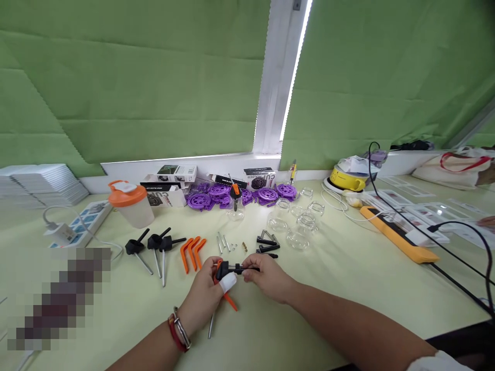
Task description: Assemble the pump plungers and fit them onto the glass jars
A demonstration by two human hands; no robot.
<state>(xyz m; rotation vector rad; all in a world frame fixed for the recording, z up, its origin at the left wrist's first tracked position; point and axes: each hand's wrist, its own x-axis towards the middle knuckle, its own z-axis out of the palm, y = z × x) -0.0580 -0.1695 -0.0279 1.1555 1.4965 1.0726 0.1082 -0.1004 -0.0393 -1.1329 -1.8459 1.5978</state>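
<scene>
Forearms (348, 314) reach over the near edge of the surface (263, 340); close by it, the left hand (204, 289) grips a black sprayer head (223, 270), the right hand (269, 278) pinching a slim black piece (252, 268). Looks like joining; next wants straight alignment.

Orange lever (231, 302), black piece (222, 270), purple discs (267, 195), green blinds (147, 77)
</scene>
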